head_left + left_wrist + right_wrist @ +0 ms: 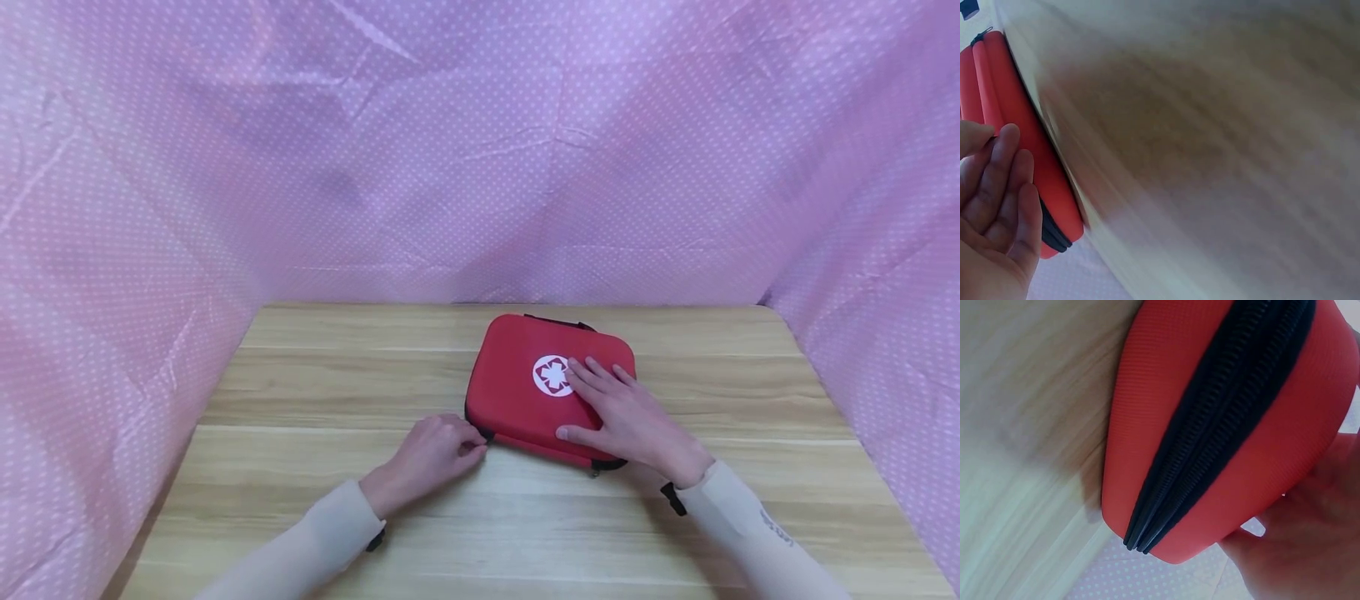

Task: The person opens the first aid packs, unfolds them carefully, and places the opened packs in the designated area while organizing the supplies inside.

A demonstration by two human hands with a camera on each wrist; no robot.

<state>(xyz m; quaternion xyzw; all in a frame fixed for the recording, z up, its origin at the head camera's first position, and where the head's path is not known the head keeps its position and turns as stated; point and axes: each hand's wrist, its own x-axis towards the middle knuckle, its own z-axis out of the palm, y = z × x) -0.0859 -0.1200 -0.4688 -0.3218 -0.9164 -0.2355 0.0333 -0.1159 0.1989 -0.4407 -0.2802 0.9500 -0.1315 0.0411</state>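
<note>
A red first aid case (pixel 510 375) with a white cross emblem (pixel 553 377) lies closed on the table, slightly turned. At its near left corner my left hand (pixel 431 458) pinches a small dark zipper pull between thumb and index fingertip; the fingers mostly hide it. My right hand (pixel 626 417) rests on the lid's right part, fingers spread and straight, partly over the emblem. In the right wrist view the black zipper (pixel 1210 437) runs along the case's side, its two rows of teeth together. Another small metal pull (pixel 596 473) hangs at the near right corner.
The wooden table (pixel 315 358) has light and dark grain. Pink polka-dot cloth (pixel 480 167) hangs behind it and on both sides. A black carry handle (pixel 558 322) sits on the far side of the case.
</note>
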